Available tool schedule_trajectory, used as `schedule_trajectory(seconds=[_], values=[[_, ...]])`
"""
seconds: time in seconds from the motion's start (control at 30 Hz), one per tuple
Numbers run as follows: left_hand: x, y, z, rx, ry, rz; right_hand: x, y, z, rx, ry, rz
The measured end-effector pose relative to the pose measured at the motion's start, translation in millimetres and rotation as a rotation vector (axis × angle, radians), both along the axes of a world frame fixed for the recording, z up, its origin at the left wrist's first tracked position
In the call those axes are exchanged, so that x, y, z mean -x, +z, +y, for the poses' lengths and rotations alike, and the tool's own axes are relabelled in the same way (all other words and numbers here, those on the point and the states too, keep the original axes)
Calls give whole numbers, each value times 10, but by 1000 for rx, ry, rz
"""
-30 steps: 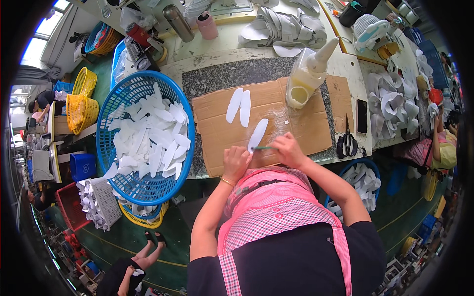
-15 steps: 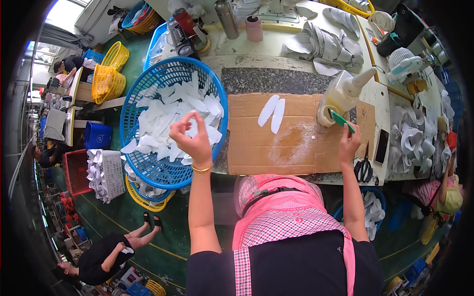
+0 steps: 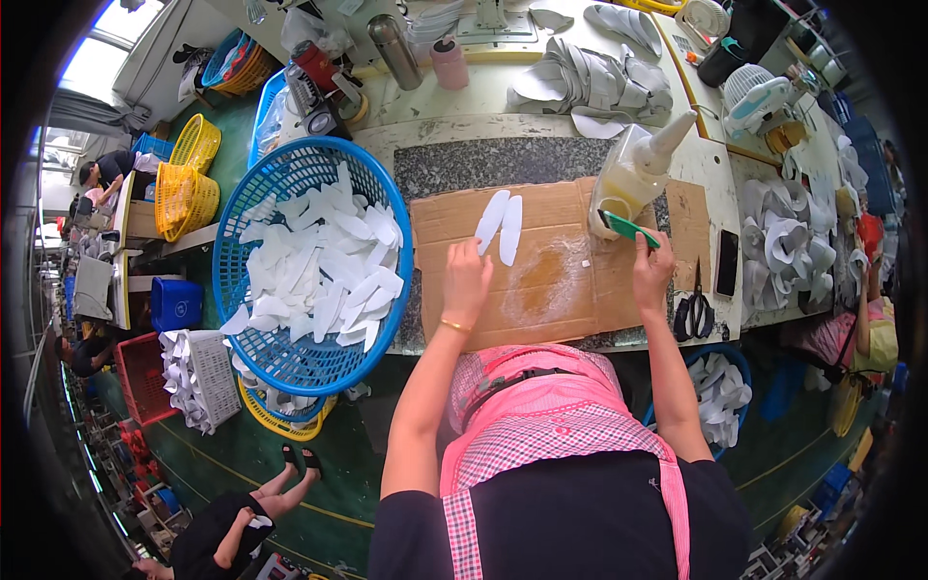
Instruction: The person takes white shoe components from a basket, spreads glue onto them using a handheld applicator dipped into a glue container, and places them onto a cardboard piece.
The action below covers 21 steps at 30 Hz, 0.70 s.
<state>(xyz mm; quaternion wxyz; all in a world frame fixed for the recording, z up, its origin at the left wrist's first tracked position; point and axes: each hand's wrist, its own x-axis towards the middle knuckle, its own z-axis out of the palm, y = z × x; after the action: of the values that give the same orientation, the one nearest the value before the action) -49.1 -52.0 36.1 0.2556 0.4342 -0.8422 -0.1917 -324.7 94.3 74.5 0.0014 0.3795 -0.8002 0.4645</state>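
Two long, round-ended white strips (image 3: 510, 232) lie side by side on a sheet of brown cardboard (image 3: 445, 213). My left hand (image 3: 467, 285) reaches over the cardboard, fingers stretched out, with the fingertips at the lower end of the left strip. My right hand (image 3: 652, 274) is closed around a flat green handle (image 3: 623, 226). The handle's far end goes into a cut opening low in the side of a translucent squeeze bottle (image 3: 633, 174), which holds a pale yellowish liquid; that end is hidden inside. A shiny wet smear (image 3: 549, 280) marks the cardboard between my hands.
A blue basket (image 3: 394, 280) full of white strips stands at the left. Scissors (image 3: 694, 314) and a black phone (image 3: 726, 263) lie on the right. A steel flask (image 3: 394, 53), a pink bottle (image 3: 449, 64) and stacked white pieces (image 3: 590, 87) are at the back.
My left hand has come from above the blue basket, where its fingers were pinched, down to the left strip. The right hand still holds the green handle in the bottle's opening.
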Motion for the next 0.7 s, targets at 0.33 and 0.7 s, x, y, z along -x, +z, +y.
schedule_trajectory(seconds=[0.33,0.7], values=[[190,-317,-326,-429,210,189,-38,-95,214,108,-68,-123],[-10,-316,701,-870,181,288,-683,-368,153,-160,452,33]])
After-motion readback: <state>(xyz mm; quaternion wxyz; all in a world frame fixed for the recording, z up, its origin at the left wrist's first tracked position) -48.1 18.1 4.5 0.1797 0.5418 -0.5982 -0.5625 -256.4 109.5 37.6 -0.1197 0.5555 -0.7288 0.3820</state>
